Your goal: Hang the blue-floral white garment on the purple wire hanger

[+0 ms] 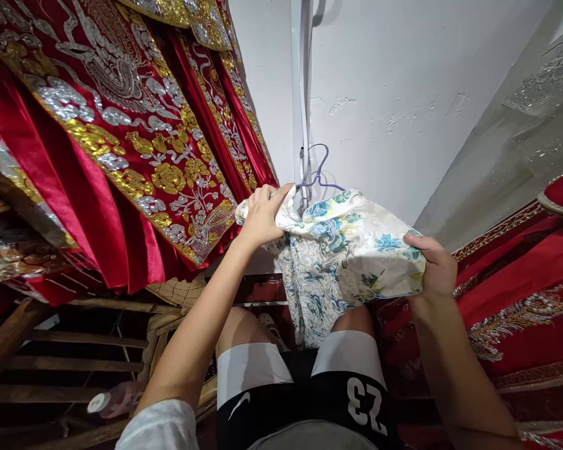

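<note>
A white garment with blue and green flowers, which looks like a floral jacket [328, 250], hangs on a purple hanger [318, 177] in front of me. My left hand [264, 215] grips its left shoulder beside the collar, thumb on top and fingers wrapped over the cloth. Out at the lower end of the right sleeve, my right hand [434, 265] pinches the fabric, with the thumb in front and the other fingers hidden behind. The sleeve is spread out sideways between the hands. The garment's lower part hangs down between my knees.
Red costumes with gold and silver embroidery [169, 175] hang at the left. More red beaded fabric [520, 312] lies at the right, below a clear plastic cover [511, 137]. A white wall [394, 75] stands ahead. Slatted wooden furniture [75, 362] and a bottle [115, 400] are lower left.
</note>
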`<move>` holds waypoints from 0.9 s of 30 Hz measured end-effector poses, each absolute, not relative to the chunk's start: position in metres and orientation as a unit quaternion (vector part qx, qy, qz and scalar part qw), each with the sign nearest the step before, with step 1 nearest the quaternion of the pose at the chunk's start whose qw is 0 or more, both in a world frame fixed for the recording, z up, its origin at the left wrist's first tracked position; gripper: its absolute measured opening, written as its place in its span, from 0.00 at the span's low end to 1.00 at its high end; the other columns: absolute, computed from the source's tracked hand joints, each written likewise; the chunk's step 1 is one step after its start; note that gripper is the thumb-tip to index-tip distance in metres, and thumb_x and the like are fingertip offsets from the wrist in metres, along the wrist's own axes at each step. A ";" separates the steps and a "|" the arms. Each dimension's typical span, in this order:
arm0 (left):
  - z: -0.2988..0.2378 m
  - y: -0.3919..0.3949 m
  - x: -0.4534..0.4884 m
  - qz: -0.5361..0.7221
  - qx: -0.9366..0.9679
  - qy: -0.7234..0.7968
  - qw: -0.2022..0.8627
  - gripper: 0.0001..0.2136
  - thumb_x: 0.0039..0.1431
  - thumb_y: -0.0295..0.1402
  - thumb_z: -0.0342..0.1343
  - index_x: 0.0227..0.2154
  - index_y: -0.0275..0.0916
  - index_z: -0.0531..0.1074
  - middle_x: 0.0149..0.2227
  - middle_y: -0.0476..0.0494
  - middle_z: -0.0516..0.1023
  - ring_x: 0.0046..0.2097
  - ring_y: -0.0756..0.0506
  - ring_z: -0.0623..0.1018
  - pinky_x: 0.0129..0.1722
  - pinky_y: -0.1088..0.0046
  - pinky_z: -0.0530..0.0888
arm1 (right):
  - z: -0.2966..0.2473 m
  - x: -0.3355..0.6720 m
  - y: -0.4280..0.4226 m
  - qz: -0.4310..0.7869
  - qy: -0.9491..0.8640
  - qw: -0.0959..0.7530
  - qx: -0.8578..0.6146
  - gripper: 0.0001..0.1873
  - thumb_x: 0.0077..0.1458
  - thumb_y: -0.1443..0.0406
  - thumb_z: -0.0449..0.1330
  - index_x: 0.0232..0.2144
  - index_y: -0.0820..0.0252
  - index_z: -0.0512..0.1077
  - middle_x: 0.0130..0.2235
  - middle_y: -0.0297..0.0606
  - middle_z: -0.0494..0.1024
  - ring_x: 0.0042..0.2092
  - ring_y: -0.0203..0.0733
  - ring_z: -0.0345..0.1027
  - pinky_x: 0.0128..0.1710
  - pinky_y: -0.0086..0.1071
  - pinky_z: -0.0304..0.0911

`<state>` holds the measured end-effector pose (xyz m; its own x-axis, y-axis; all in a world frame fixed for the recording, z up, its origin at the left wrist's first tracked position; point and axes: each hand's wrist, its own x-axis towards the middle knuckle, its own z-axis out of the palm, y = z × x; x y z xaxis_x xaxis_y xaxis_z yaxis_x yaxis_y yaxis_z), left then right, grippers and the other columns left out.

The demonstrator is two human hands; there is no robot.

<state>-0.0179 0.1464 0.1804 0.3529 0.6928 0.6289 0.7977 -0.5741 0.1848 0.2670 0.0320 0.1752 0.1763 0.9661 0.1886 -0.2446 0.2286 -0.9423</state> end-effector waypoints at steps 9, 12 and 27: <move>0.191 0.129 -0.029 -0.273 -0.843 -0.448 0.117 0.39 0.51 0.29 0.58 0.69 0.49 0.59 0.47 0.39 0.66 0.50 0.33 0.66 0.57 0.49 0.65 | 0.158 0.271 0.038 0.516 -0.424 0.636 -0.387 0.31 0.47 0.57 0.61 0.56 0.49 0.76 0.54 0.36 0.82 0.53 0.56 0.78 0.50 0.46 0.74; 0.205 0.119 -0.033 -0.256 -0.842 -0.454 0.137 0.41 0.49 0.27 0.59 0.69 0.49 0.59 0.49 0.38 0.66 0.53 0.31 0.67 0.58 0.47 0.64 | 0.149 0.270 0.046 0.497 -0.392 0.663 -0.400 0.26 0.47 0.59 0.61 0.50 0.49 0.78 0.53 0.35 0.83 0.53 0.54 0.77 0.51 0.44 0.74; 0.228 0.106 -0.018 -0.247 -0.836 -0.468 0.142 0.40 0.47 0.26 0.59 0.67 0.47 0.61 0.49 0.36 0.69 0.51 0.29 0.69 0.52 0.49 0.68 | 0.148 0.281 0.066 0.379 -0.359 0.750 -0.406 0.17 0.44 0.60 0.60 0.39 0.52 0.77 0.38 0.36 0.80 0.38 0.50 0.76 0.33 0.38 0.71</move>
